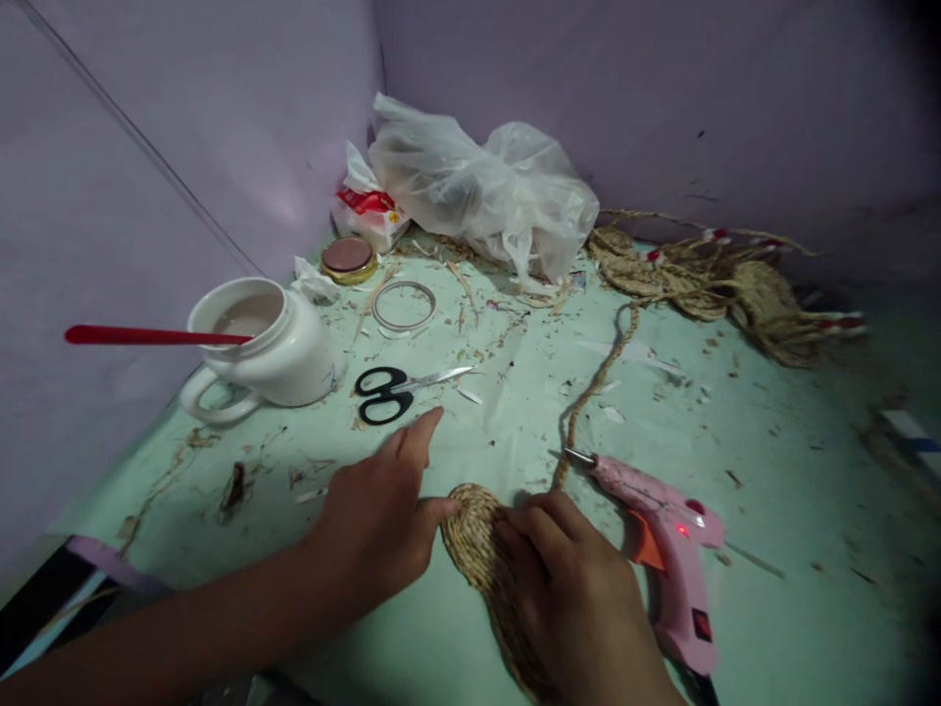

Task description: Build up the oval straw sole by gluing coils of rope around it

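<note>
Touching left fingers [433,512] and right fingers [550,522], coiled straw [471,539] lies between.

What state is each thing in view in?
Left hand: open, thumb touching woven piece
Right hand: pinching woven piece
Woven piece: tightly coiled
Braided cord: uncoiled
Glue gun: on its side, light on
Scissors: lying flat
Mug: upright, uncovered
Red stick: resting at mug's mouth
Tissue pack: open, tissue protruding
Plastic bag: crumpled
Ring: lying flat

Coil [474,539] is tan w/ ringed pattern, glue gun [674,554] pink, tabletop [809,628] lt grn.
</note>
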Demonstrator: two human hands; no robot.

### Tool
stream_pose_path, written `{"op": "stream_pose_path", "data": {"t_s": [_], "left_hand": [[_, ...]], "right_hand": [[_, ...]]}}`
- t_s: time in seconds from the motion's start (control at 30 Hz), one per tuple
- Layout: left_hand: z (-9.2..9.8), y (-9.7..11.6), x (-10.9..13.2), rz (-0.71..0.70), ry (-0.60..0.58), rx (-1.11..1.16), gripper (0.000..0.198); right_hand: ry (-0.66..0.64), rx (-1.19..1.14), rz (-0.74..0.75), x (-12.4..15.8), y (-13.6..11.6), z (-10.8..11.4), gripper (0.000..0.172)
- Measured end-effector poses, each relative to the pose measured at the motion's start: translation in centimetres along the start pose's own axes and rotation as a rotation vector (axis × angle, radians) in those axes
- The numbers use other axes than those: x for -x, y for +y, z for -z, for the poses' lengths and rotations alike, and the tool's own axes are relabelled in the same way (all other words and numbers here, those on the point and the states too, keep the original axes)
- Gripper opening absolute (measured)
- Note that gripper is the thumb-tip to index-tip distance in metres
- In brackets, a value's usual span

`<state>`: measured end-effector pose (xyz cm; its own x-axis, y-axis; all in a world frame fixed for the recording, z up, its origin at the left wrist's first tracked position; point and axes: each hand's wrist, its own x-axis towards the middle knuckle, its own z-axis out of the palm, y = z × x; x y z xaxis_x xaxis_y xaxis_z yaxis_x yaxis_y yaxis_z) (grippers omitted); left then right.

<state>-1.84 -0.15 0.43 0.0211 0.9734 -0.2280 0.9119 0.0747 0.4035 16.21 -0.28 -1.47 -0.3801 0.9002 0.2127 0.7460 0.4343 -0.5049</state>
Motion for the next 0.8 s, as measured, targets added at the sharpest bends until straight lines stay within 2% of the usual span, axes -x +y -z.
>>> {"op": "stream_pose_path", "data": {"t_s": [0.1, 0.2, 0.3, 0.37, 0.4, 0.47, 0.53, 0.6, 0.7, 0.8], "left_hand": [[-0.5, 0.2, -0.2, -0.012, -0.016, -0.058, 0.073], [-0.2, -0.1, -0.9, -0.043, -0.018, -0.004, 0.071], [0.6, -0.7, -1.7, 0.000, -0.006, 0.231, 0.056], [1.1, -0.8, -1.7, 0.005, 0.019, 0.299, 0.042], [1.2, -0.6, -1.6, -0.071, 0.090, 0.302, 0.042], [1.0, -0.1, -1.2, -0.371, 0.060, 0.213, 0.041], [0.7, 0.6, -0.7, -0.424, -0.002, 0.101, 0.039], [0.5, 1.3, -0.4, -0.356, -0.057, 0.034, 0.037], [0.5, 2.0, -0.4, -0.294, -0.150, -0.011, 0.036], [0.9, 2.5, -0.6, -0.262, -0.210, -0.018, 0.039]], "right_hand": [[0.005, -0.023, -0.016, 0.1, 0.0, -0.1, 0.029], [0.001, -0.021, -0.021, 0.2, 0.1, -0.1, 0.028], [0.005, 0.012, -0.007, 0.2, 0.0, -0.1, 0.028], [-0.013, 0.012, -0.018, 0.1, 0.0, -0.1, 0.028], [-0.027, 0.006, -0.027, 0.1, 0.0, -0.1, 0.027], [-0.050, -0.012, -0.048, 0.0, 0.0, -0.1, 0.026], [-0.055, -0.050, -0.085, 0.0, 0.0, 0.1, 0.022], [-0.033, -0.103, -0.138, 0.2, 0.1, 0.5, 0.019], [0.010, -0.119, -0.157, 0.8, 0.2, 1.8, 0.028], [-0.028, -0.013, -0.160, 1.6, 0.5, 3.4, 0.015]]}}
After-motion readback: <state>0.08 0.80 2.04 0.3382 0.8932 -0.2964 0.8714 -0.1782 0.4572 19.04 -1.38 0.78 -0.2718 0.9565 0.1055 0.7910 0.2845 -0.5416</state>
